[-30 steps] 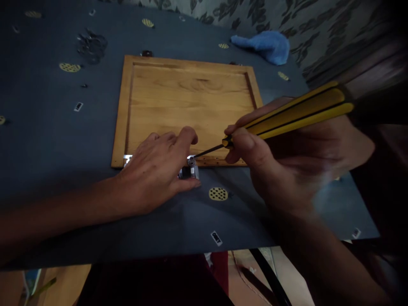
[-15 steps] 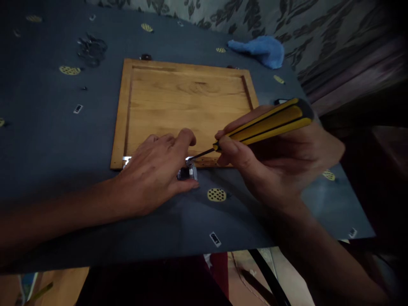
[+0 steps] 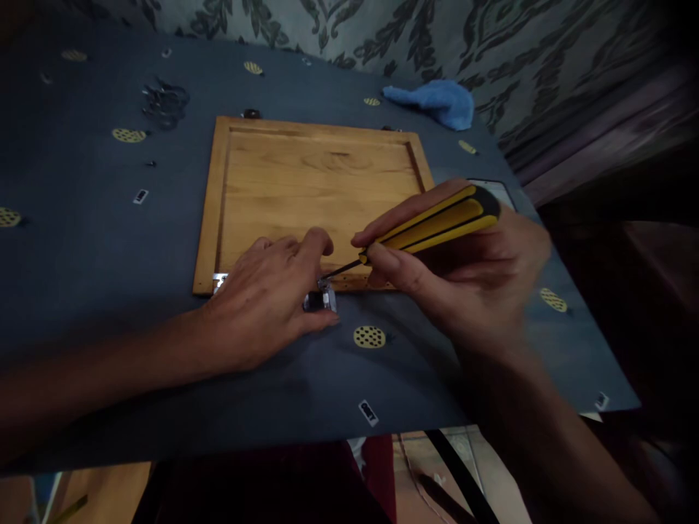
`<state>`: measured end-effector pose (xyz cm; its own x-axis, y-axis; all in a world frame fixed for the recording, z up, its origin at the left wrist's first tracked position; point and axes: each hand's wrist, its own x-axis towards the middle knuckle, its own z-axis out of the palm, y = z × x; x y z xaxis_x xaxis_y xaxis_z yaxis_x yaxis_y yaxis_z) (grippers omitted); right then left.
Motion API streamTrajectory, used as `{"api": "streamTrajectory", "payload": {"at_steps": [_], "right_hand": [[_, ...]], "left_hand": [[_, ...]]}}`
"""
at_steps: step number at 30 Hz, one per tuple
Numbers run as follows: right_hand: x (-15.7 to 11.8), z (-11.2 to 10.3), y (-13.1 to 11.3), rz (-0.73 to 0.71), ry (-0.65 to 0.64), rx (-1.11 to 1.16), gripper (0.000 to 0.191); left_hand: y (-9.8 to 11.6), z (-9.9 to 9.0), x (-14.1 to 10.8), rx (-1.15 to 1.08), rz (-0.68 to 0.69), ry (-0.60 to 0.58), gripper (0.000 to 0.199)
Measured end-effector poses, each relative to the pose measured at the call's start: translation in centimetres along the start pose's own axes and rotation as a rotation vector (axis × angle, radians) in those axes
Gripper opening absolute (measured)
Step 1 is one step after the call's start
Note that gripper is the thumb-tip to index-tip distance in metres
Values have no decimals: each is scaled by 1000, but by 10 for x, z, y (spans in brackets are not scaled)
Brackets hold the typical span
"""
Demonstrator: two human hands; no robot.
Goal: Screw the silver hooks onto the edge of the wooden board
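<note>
Well, my right hand [image 3: 475, 291] clasps the screwdriver [image 3: 429, 227]; my left hand [image 3: 267, 291] covers the metal fitting [image 3: 330, 298], grip hidden. Slanted so, the shaft [image 3: 343, 269] could slip.

Head-worn camera | looking forward and down from above the near side of the counter [image 3: 98, 255] | sitting close to left hand [image 3: 262, 302] and right hand [image 3: 480, 291] | taking in wall [image 3: 349, 29] at top, floor [image 3: 491, 466] at bottom
</note>
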<state>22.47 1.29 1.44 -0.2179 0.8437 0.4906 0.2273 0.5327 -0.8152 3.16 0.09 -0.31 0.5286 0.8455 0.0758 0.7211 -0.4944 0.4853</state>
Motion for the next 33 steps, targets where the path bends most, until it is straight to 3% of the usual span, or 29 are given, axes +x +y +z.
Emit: {"api": "streamTrajectory", "payload": {"at_steps": [3,6,18,27,33], "right_hand": [[1,-5,-1,56,-59,40,23],[2,-8,-1,73,-104,43,17],[1,-3,9,-165,-33,-62,16],[0,2,8,-136,31,-91,17],[5,-6,4,-108,-123,3,25]], "left_hand": [[0,0,0,7,-5,1,54],[-1,0,0,13,-5,-6,55],[1,-1,1,40,-3,-16,52],[3,-3,2,28,-30,-31,52],[1,-1,2,31,-56,-36,53]]}}
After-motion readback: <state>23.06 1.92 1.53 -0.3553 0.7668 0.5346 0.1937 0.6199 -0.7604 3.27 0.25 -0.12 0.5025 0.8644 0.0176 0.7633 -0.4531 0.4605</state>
